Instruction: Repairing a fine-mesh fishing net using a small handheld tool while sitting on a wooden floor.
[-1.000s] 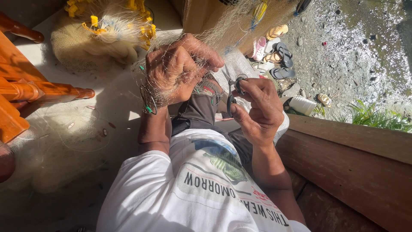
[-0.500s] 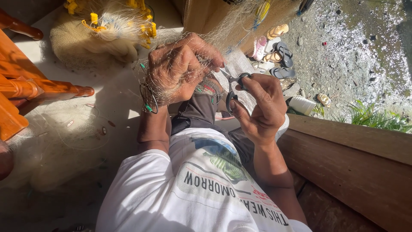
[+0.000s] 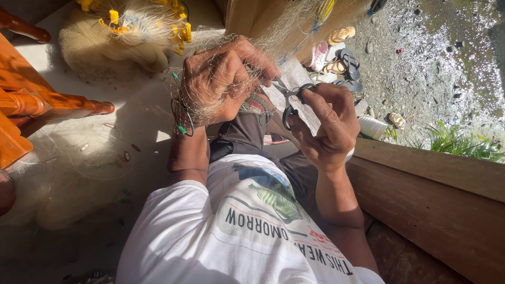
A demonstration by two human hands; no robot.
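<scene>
My left hand [image 3: 221, 79] is closed on a bunch of fine, pale fishing net [image 3: 286, 29] that drapes over its fingers and wrist. My right hand [image 3: 326, 123] grips small black-handled scissors [image 3: 289, 97], thumb and finger through the loops. The blades point up-left and touch the net just beside my left fingertips. Both hands are raised in front of my chest, close together. I wear a white printed shirt and dark shorts.
A heaped net with yellow floats [image 3: 131, 31] lies at the top left on the pale floor. Orange wooden furniture [image 3: 37, 100] stands at the left. A brown wooden ledge [image 3: 436, 184] runs along the right. Beyond it lie sandals [image 3: 342, 58] on gravel and green plants [image 3: 463, 144].
Both hands have stayed together on the net. The scissors have shifted slightly toward my left fingertips.
</scene>
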